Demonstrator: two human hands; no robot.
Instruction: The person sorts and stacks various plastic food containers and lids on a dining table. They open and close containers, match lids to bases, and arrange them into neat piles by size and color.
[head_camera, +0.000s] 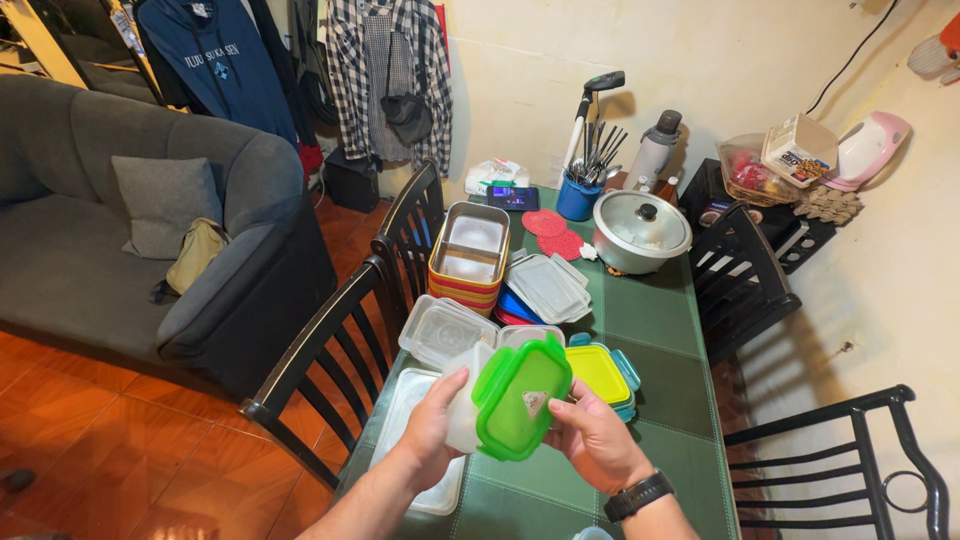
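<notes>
Over the near end of a green tiled table (660, 390), both hands hold a clear plastic container with a bright green lid (517, 397), tilted so the lid faces me. My left hand (432, 425) grips the container's clear body on the left. My right hand (595, 437), with a black watch on its wrist, holds the lid's right edge. Just behind it stands a container with a yellow-green lid and teal clips (603, 373).
Clear lids and containers (442, 330) lie to the left, a stack of coloured trays (470, 258) and more lids (548, 287) farther back. A lidded pot (641, 230), blue utensil cup (579, 195), black chairs (330, 350) and a grey sofa (120, 240) surround the table.
</notes>
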